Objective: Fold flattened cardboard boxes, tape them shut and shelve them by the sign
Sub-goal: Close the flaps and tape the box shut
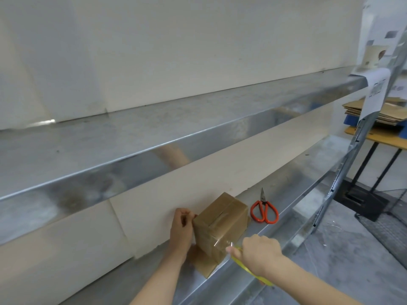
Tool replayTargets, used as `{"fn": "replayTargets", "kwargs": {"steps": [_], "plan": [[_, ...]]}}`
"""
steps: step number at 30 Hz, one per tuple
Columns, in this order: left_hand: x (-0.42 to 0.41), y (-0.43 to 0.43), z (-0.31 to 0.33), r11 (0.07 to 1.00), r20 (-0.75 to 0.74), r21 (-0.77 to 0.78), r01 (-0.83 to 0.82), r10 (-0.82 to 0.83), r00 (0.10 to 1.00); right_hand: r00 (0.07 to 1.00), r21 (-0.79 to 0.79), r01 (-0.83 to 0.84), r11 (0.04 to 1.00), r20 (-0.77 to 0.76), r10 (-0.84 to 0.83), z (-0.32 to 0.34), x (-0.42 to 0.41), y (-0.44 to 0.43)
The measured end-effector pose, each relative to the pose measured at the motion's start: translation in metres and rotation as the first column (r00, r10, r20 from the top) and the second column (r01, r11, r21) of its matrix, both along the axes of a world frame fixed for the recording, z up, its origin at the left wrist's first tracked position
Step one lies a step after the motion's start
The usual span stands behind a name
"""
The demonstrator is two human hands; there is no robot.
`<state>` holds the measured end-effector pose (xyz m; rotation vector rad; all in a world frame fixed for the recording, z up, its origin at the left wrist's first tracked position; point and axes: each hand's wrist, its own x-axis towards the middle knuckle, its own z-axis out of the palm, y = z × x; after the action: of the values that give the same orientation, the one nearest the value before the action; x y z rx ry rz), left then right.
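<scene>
A small brown cardboard box (220, 225) stands on the lower metal shelf (123, 278), with clear tape along its top seam. My left hand (182, 227) holds the box's left side, fingers curled at its upper edge. My right hand (257, 252) grips a tape roll with a yellow rim (248, 269) at the box's near right corner. A strip of clear tape (222, 242) runs from the roll onto the box's front face. Most of the roll is hidden under my hand.
Orange-handled scissors (264, 211) lie on the shelf just right of the box. The upper metal shelf (154, 133) overhangs. A paper sign (222, 91) hangs on the shelf post at right. Flattened cardboard (389, 111) is stacked on a table behind it.
</scene>
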<state>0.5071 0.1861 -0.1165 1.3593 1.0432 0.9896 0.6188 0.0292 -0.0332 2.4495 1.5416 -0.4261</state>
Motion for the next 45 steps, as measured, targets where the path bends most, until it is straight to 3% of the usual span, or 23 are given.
{"fn": "replayTargets", "kwargs": {"steps": [3, 8, 12, 14, 18, 21, 27, 37, 42, 45], "plan": [[0.001, -0.004, 0.005, 0.999, 0.007, 0.007, -0.041, 0.041, 0.999, 0.999, -0.002, -0.032, 0.999, 0.044, 0.032, 0.001, 0.002, 0.000], [0.007, -0.009, 0.011, 0.960, -0.131, 0.220, -0.174, 0.206, 0.970, 0.999, 0.024, -0.022, 0.999, 0.038, 0.022, 0.003, 0.003, -0.005], [0.003, -0.014, 0.024, 0.930, -0.091, 0.296, -0.220, 0.257, 0.962, 1.000, 0.025, 0.009, 1.000, 0.029, -0.010, 0.011, 0.004, -0.009], [-0.006, -0.016, 0.027, 0.913, -0.119, 0.376, -0.158, 0.216, 0.969, 0.999, 0.013, 0.021, 1.000, 0.037, -0.021, 0.014, 0.005, -0.010], [-0.029, -0.019, 0.025, 0.853, -0.309, 0.494, 0.169, -0.010, 0.951, 0.998, 0.000, 0.028, 1.000, 0.048, -0.028, 0.015, 0.005, -0.010], [-0.036, -0.019, 0.027, 0.819, -0.384, 0.472, 0.328, -0.144, 0.912, 0.998, 0.009, 0.025, 1.000, 0.061, -0.025, 0.013, 0.005, -0.008], [-0.040, -0.003, 0.035, 0.717, -0.564, 0.480, 0.505, -0.188, 0.804, 0.996, -0.017, 0.077, 0.997, 0.037, -0.076, 0.006, 0.011, -0.013], [-0.030, 0.009, 0.044, 0.549, -0.733, 0.495, 0.673, -0.151, 0.663, 0.996, -0.005, 0.089, 0.996, 0.022, -0.089, -0.001, 0.020, -0.015], [-0.032, 0.003, 0.036, 0.538, -0.699, 0.558, 0.632, -0.105, 0.707, 0.997, -0.001, 0.083, 0.997, -0.002, -0.083, -0.004, 0.019, -0.013], [-0.035, -0.001, 0.036, 0.586, -0.716, 0.484, 0.650, -0.162, 0.679, 0.997, 0.003, 0.079, 0.997, -0.010, -0.079, -0.001, 0.018, -0.012]]}}
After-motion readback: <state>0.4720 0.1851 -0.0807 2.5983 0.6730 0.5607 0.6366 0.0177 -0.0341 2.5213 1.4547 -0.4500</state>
